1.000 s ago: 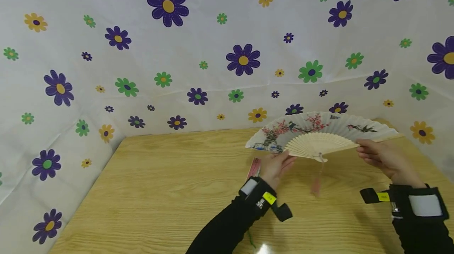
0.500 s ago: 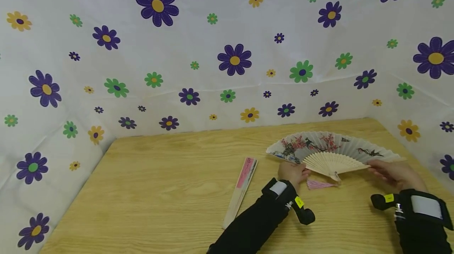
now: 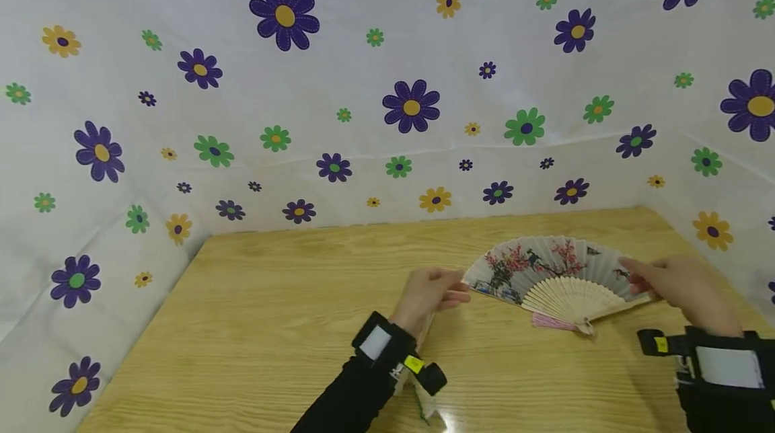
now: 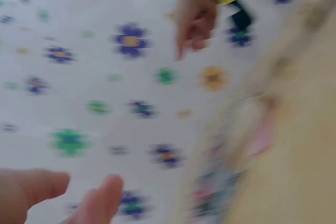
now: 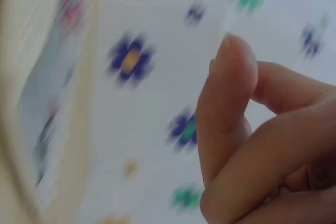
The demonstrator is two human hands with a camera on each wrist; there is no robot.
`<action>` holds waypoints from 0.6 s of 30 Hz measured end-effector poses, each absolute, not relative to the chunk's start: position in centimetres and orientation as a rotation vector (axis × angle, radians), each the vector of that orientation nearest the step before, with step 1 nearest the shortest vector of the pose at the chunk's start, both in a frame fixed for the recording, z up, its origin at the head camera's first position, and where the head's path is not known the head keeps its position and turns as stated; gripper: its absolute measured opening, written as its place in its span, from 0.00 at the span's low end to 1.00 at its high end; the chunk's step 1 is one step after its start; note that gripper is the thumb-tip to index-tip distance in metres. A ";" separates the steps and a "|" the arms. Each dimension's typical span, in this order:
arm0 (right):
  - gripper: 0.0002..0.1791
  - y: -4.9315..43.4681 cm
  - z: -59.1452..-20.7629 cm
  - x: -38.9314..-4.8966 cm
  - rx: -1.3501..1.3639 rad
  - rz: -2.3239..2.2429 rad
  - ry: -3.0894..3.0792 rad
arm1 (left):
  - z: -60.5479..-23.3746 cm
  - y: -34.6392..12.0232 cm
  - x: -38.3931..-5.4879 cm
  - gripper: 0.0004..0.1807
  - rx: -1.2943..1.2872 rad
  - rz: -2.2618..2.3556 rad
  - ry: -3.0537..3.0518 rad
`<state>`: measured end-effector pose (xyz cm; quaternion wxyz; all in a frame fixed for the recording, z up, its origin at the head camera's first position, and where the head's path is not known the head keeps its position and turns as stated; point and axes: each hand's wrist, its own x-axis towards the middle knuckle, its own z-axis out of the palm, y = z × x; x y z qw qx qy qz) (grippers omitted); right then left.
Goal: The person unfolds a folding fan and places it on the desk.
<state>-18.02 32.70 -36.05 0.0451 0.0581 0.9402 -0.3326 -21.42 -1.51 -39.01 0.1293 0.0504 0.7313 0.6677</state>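
An unfolded hand fan [image 3: 572, 285], white with red blossoms and birds over pale ribs, lies on the wooden table. Its pink tassel [image 3: 554, 321] rests by the pivot. My left hand [image 3: 426, 297] is left of the fan, thumb and finger apart with nothing between them [image 4: 68, 198]. Over the fan's right end hovers my right hand [image 3: 687, 288]; its fingers are loosely bent and hold nothing in the right wrist view [image 5: 268, 135]. Beneath my left wrist lies a folded fan [image 3: 426, 333], mostly covered by the hand and sleeve.
Wooden table [image 3: 290, 325] extends to the left and front. A flower-printed white cloth [image 3: 339, 83] encloses the back and sides. A green cord [image 3: 422, 406] lies beside my left forearm.
Both hands lowered the unfolded fan onto the table and let go. The left hand then moved left, over the folded fan; the right lifted slightly off the fan's right end.
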 end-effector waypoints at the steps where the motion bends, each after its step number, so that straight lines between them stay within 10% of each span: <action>1: 0.32 30.5 -35.5 -17.9 0.109 -0.997 2.893 | -38.1 -2.9 -21.6 0.17 0.165 1.962 2.189; 10: 0.28 10.2 -37.1 -17.7 -0.250 -0.842 2.944 | -31.4 -12.3 -20.0 0.13 0.240 1.748 2.979; 18: 0.35 3.1 -40.0 -17.7 -0.219 -0.674 3.054 | -29.5 -13.8 -18.1 0.12 0.300 1.768 3.013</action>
